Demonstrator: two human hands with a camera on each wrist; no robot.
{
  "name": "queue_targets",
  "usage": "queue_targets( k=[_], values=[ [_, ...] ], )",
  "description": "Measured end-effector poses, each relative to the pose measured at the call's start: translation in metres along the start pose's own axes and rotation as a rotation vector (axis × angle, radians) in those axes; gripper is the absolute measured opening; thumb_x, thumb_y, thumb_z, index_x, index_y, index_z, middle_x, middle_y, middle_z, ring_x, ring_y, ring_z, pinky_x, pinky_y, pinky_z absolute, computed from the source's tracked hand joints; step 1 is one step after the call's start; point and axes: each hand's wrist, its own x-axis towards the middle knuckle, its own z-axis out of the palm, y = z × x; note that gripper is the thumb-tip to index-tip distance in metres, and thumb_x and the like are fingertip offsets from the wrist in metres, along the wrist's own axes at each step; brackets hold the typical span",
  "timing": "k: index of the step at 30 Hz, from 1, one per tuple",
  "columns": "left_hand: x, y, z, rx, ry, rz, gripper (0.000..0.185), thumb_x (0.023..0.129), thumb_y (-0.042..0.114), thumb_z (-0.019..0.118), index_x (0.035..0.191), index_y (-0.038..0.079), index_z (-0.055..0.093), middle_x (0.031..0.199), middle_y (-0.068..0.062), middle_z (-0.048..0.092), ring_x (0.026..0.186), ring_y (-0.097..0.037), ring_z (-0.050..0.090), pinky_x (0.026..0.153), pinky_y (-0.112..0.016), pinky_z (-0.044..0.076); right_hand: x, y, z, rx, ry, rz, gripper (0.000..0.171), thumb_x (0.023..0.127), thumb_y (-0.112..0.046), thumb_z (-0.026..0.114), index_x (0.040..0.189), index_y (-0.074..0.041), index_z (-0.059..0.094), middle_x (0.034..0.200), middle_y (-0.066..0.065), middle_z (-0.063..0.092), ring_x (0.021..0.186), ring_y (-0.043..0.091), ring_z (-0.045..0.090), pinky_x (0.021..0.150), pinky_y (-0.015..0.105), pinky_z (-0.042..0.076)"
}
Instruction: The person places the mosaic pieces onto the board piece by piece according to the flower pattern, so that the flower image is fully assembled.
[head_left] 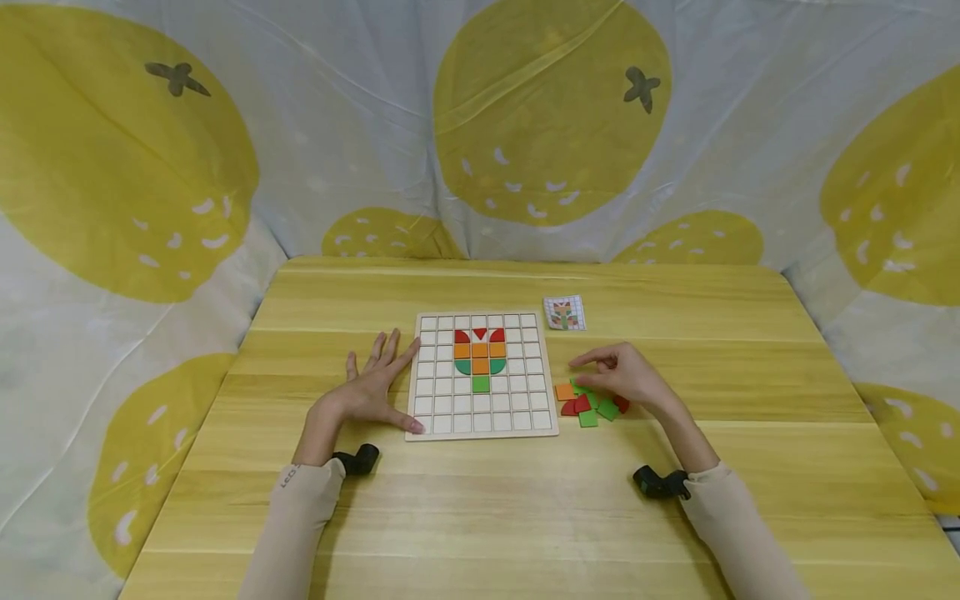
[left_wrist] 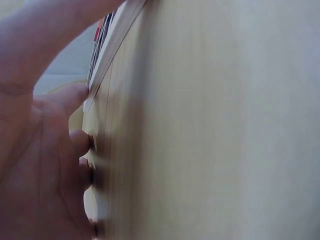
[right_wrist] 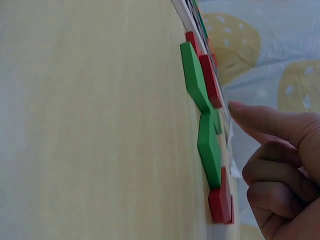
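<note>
A white wooden grid board (head_left: 442, 408) bears a tulip-like pattern: red shapes on top, orange squares (head_left: 480, 351) below, teal rounded pieces, and a green square (head_left: 481, 384) at the bottom. Along the board's left edge my left hand (head_left: 365, 392) is spread, its thumb and index finger touching the rim. Over the loose tiles right of the board hovers my right hand (head_left: 626, 375), thumb and index finger extended and apart, the other fingers curled. No tile shows between them. Beneath lie green tiles (right_wrist: 209, 147), red tiles (right_wrist: 220, 202) and an orange square (head_left: 564, 392).
A small printed card (head_left: 564, 312) with a similar flower pattern lies beyond the board's upper right corner. Everything rests on a wood-grain table (head_left: 480, 517). A fruit-print cloth (head_left: 360, 125) hangs behind and at the sides.
</note>
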Motion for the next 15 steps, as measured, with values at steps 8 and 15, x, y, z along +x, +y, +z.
queue_targets(
  k=[8, 15],
  values=[
    [0.001, -0.003, 0.001, -0.009, 0.005, 0.005, 0.139, 0.068, 0.055, 0.093, 0.168, 0.017, 0.004, 0.171, -0.023, -0.020, 0.158, -0.045, -0.022, 0.113, -0.080, -0.019, -0.008, 0.009, -0.008, -0.026, 0.005, 0.043, 0.030, 0.091, -0.018, 0.081, 0.117, -0.003, 0.077, 0.060, -0.005, 0.031, 0.054, 0.007, 0.029, 0.052, 0.022, 0.027],
    [0.002, -0.003, 0.001, -0.010, 0.002, 0.008, 0.139, 0.069, 0.055, 0.093, 0.168, 0.016, 0.004, 0.171, -0.023, -0.020, 0.158, -0.045, -0.023, 0.113, -0.081, -0.019, -0.008, 0.011, -0.006, -0.025, -0.074, 0.050, 0.031, 0.086, -0.017, 0.086, 0.113, -0.005, 0.079, 0.060, -0.005, 0.030, 0.055, 0.008, 0.027, 0.054, 0.023, 0.025]
  ],
)
